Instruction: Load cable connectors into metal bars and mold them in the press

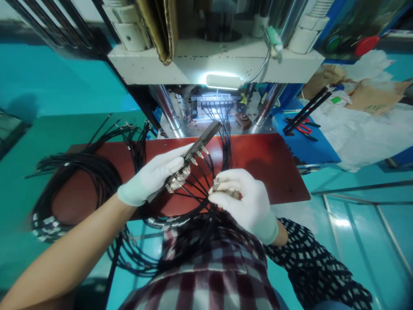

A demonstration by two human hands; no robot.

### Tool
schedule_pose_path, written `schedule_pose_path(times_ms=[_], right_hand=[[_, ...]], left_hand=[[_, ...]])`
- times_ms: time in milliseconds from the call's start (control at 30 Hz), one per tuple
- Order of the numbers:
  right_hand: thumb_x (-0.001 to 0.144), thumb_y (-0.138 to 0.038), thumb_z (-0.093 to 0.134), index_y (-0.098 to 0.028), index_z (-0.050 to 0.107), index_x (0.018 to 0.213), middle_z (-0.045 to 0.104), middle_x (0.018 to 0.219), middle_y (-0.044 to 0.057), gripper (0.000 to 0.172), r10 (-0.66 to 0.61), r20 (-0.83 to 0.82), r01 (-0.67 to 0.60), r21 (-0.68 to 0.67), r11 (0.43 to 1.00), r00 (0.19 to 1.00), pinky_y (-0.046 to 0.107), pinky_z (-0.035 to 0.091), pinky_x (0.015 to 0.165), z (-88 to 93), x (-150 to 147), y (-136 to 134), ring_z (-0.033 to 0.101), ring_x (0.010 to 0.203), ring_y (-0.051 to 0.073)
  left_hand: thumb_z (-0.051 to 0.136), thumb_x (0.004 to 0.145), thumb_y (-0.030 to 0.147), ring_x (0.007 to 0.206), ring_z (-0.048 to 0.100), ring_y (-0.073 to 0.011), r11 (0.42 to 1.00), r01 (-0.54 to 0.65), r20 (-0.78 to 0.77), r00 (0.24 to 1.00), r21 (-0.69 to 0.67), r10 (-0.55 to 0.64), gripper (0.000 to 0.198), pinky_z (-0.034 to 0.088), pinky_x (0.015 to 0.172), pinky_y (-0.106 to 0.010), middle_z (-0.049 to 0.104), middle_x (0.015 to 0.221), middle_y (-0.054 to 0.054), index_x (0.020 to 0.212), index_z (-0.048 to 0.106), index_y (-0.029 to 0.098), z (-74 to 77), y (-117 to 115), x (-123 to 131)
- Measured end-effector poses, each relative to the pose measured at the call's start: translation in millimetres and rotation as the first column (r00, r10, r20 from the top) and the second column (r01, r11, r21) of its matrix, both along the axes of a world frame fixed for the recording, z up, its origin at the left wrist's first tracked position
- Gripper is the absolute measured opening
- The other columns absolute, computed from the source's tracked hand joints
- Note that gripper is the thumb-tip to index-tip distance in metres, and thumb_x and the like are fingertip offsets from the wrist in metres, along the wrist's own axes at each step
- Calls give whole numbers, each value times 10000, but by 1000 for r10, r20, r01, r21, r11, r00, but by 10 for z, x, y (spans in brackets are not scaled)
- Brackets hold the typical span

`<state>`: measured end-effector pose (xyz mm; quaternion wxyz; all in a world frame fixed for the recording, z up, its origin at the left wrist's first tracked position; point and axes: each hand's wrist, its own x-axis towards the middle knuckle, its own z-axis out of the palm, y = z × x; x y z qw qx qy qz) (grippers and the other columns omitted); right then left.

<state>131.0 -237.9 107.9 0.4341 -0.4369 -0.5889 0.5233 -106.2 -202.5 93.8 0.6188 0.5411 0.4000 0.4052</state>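
My left hand (161, 174), in a white glove, is closed around a dark metal bar fixture (209, 132) held tilted over the red board. Several metal cable connectors (194, 160) sit in a row along the fixture's edge. Black cables (197, 183) fan from them toward my gloved right hand (241, 196). The fingers of that hand are curled at the point where the cables come together. A small tool with a brownish handle (234, 194) shows in its grip; its tip is hidden. The cables run on down over my lap.
A press with a lit mold (214, 105) stands ahead, more black cables leading out of it. Coiled cables (80, 172) lie at the left on the red board (267, 168). Red-handled pliers (303, 128) rest on a blue surface at right, near plastic bags (351, 133).
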Motion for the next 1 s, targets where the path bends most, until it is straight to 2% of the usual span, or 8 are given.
schedule_pose_path(times_ms=[367,500,600,700,833,900,933,1000], right_hand=[[816,-157,679,-192,552,875,721,811,2,144,-25,-219,14,-53,998,975,209,567,573,210,-72,27,719,635,127],[837,-126,657,-195,589,898,718,805,10,114,88,-3,-85,191,978,996,212,534,578,156,-38,-47,686,632,113],[824,-113,653,-184,648,829,663,844,31,71,57,175,-131,448,884,983,221,508,613,218,-51,-89,646,697,111],[806,-115,651,-184,704,805,579,870,30,86,29,273,-180,544,820,962,227,486,606,342,-32,-54,580,669,93],[863,-166,617,-202,710,996,633,978,49,166,22,184,-98,416,904,983,264,520,760,279,92,193,621,838,136],[923,-226,575,-189,695,1030,682,1030,65,164,165,138,-191,208,959,977,279,522,812,88,128,330,634,907,149],[939,-275,574,-179,690,1059,698,1054,74,193,348,96,-355,65,933,932,276,525,798,-30,125,377,639,896,145],[933,-409,606,-162,659,1183,696,1119,98,355,656,-115,-665,-166,728,746,260,530,746,-264,80,409,645,848,132]], left_hand=[[605,914,463,478,423,-58,998,-49,73,996,33,46,625,367,367,-143,537,734,-11,1460,493,179,177,-2,33],[646,885,474,477,434,-70,995,-101,140,985,7,99,649,360,360,-139,517,678,1,1449,503,188,252,-7,35],[660,879,461,475,448,-68,990,-141,156,978,12,138,642,369,360,-137,541,690,-5,1437,515,179,269,-13,37],[660,883,449,470,452,-62,990,-138,190,973,33,130,660,389,368,-140,550,696,2,1454,487,166,278,-18,37],[680,873,438,444,419,-52,990,-140,283,950,15,130,679,374,362,-138,505,652,34,1454,467,161,328,-23,4],[683,873,432,452,421,-52,989,-151,310,940,-4,145,653,372,367,-135,489,646,39,1440,484,174,363,-26,-32],[678,879,430,455,422,-53,988,-157,314,937,-8,151,635,373,371,-135,489,648,37,1435,492,184,377,-29,-54],[652,899,429,458,424,-55,986,-165,309,937,-8,160,603,377,374,-139,497,655,31,1437,494,207,393,-34,-94]])
